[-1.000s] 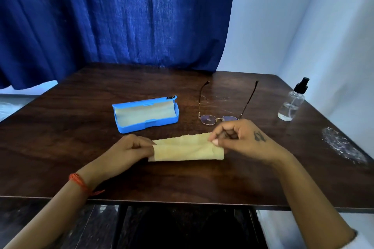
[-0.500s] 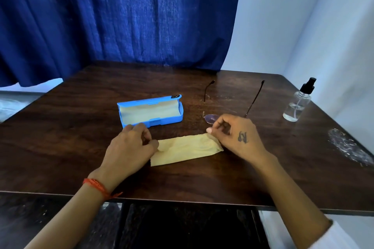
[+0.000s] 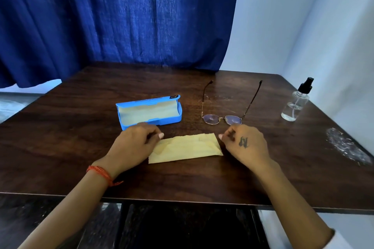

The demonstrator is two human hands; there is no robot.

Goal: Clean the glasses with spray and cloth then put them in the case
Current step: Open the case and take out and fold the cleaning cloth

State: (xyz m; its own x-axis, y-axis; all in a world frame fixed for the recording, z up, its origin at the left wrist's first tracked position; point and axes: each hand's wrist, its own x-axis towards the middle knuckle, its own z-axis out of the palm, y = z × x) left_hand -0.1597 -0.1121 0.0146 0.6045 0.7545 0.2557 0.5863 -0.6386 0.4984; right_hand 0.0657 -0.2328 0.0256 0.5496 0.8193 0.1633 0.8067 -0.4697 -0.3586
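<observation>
A folded yellow cloth [image 3: 188,147] lies flat on the dark wooden table [image 3: 60,137], near the front edge. My left hand [image 3: 131,144] rests over the cloth's left end with the thumb at its top edge; the fingers are hidden, so a pinch cannot be told. My right hand [image 3: 245,143] sits just right of the cloth, fingers curled, with a small gap between them and the cloth. The thin-framed glasses [image 3: 222,119] lie beyond the cloth, temples spread and pointing away. The blue case [image 3: 149,112] stands open behind my left hand. A clear spray bottle [image 3: 295,105] stands at the right.
A crumpled clear plastic wrap [image 3: 348,147] lies near the table's right edge. A blue curtain [image 3: 121,16] hangs behind the table and a pale wall [image 3: 303,26] closes the right side.
My right hand has let go of the cloth's right end and moved right, which uncovers the glasses. The cloth has settled flat on the table. My left hand has shifted slightly.
</observation>
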